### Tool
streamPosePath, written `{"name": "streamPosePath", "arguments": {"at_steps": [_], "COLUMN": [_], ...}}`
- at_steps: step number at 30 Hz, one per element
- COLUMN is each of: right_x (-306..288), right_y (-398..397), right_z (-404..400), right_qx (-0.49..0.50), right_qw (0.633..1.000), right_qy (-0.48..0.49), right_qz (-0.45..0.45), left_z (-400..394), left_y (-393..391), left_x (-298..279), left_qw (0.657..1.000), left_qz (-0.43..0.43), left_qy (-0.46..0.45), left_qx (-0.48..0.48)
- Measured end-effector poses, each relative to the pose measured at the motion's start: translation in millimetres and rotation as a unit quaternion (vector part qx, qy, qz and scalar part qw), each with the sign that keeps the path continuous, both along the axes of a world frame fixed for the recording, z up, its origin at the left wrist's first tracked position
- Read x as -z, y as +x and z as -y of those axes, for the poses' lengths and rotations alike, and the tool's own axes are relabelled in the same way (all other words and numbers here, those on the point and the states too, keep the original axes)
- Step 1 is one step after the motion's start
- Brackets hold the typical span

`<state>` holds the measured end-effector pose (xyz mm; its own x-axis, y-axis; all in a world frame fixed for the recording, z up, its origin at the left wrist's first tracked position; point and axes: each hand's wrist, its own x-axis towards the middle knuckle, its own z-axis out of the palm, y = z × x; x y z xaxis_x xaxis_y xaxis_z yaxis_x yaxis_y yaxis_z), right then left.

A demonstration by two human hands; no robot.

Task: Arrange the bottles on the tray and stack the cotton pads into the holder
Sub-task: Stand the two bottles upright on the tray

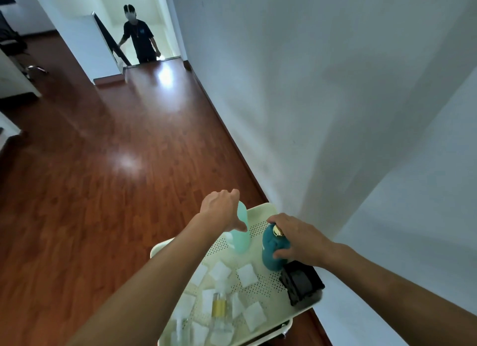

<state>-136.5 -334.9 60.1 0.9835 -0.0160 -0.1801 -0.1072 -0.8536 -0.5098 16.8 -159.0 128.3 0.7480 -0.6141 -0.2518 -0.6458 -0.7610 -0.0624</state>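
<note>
Both hands are on bottles at the far end of the tray (260, 209). The left hand (222, 206) wraps the pale mint bottle (241, 236) from its far side; its fingers are hidden behind it, so I cannot tell how they sit. The right hand (300, 238) has its fingers curled round the teal bottle (271, 250) just below the gold cap, likely to steady it upright. Cotton pads (247, 274) lie scattered loose on the tray, beside a small yellow bottle (219, 305). The black holder (302, 283) sits at the right edge, just beside the teal bottle.
</note>
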Motion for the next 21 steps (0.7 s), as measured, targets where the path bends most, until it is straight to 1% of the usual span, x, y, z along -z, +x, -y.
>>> {"name": "streamPosePath", "arguments": {"at_steps": [3, 6, 13, 17, 19, 21], "right_x": [0, -1, -14, -34, -41, -40], "right_y": [0, -1, -5, -9, -12, -14], "right_z": [0, 0, -12, -25, -37, -53], "right_qx": [0.011, 0.015, 0.012, -0.030, -0.059, -0.084], "right_qw": [1.000, 1.000, 0.998, 0.988, 0.983, 0.980], "right_qy": [0.009, 0.013, -0.034, -0.077, -0.077, -0.060], "right_qz": [0.002, 0.002, 0.043, 0.128, 0.159, 0.171], "left_z": [1, -6, -34, -66, -87, -107], "left_y": [-2, 2, 4, 12, 16, 17], "left_x": [6, 8, 22, 33, 42, 51], "left_qw": [1.000, 0.997, 0.990, 0.990, 0.990, 0.988], "left_qz": [-0.003, -0.031, -0.086, -0.093, -0.100, -0.120], "left_qy": [-0.031, -0.061, -0.106, -0.076, -0.043, -0.006], "left_qx": [-0.005, -0.024, -0.037, -0.071, -0.086, -0.098]}}
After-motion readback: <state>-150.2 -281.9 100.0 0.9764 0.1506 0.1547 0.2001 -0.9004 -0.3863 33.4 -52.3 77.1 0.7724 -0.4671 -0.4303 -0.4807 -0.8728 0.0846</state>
